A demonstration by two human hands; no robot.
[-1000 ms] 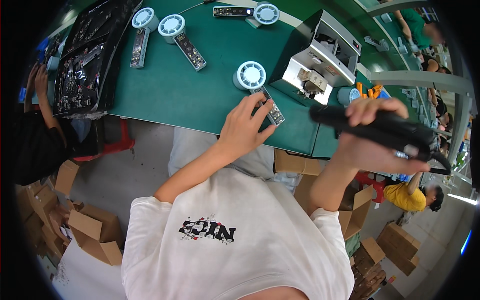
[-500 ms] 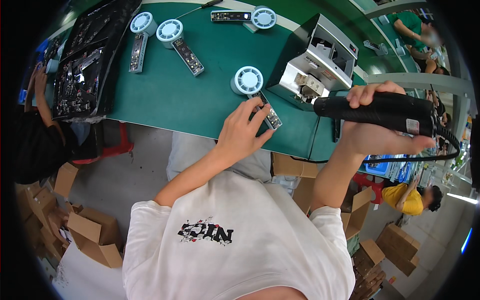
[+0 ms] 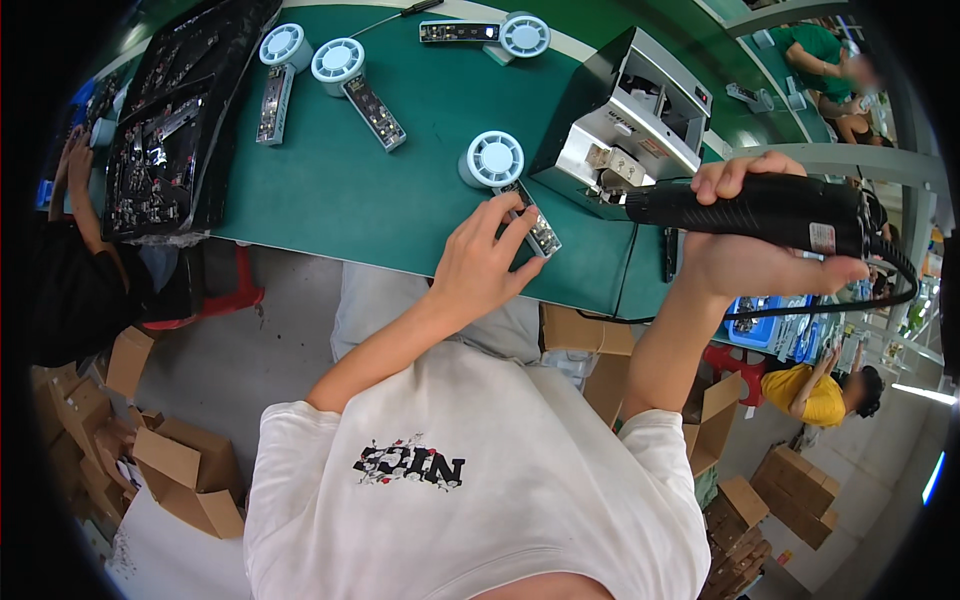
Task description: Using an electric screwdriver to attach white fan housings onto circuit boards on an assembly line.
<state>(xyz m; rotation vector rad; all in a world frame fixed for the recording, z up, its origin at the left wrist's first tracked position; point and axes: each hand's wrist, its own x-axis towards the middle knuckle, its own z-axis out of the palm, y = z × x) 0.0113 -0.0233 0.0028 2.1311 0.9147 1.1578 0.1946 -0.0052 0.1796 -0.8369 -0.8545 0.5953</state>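
Observation:
My right hand is wrapped round a black electric screwdriver, held level with its tip pointing left. The tip is at the metal pick-up block of a grey and black screw feeder; whether it touches a screw is too small to tell. My left hand grips the open body of a light-blue handheld fan between thumb and fingers. That fan rests on the green table, its circuit board face up and partly hidden by my fingers.
Three similar fans lie farther back: one fan, another fan and a third fan. A thin screwdriver is at the far edge. A black tray of parts stands left. The cable hangs near the table's front edge.
The electric screwdriver has shifted slightly left and up, its tip closer against the feeder's block. My left hand keeps its grip on the fan.

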